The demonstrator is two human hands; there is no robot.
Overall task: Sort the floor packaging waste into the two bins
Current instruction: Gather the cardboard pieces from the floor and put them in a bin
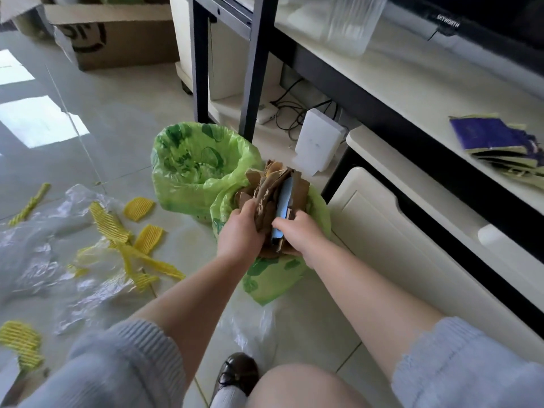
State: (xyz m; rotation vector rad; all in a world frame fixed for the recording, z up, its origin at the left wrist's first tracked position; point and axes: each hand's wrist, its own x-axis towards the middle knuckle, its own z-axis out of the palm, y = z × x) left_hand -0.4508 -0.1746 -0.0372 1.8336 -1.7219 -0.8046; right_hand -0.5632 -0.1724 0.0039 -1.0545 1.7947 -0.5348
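At the centre of the frame both hands clamp a bundle of torn brown cardboard pieces (272, 195) with a light blue card among them, held upright in the mouth of the nearer green-lined bin (273, 278). The left hand (240, 231) curls its fingers round the bundle's left side; the right hand (298, 231) grips the right side, thumb pressed against the blue card. The second green-lined bin (194, 169) stands just beyond, up and to the left, touching the first. In the left half of the frame, yellow foam netting pieces (138, 231) and crumpled clear plastic film (44, 254) lie scattered on the tiled floor (117, 113). A cardboard box (117, 39) sits at upper left.
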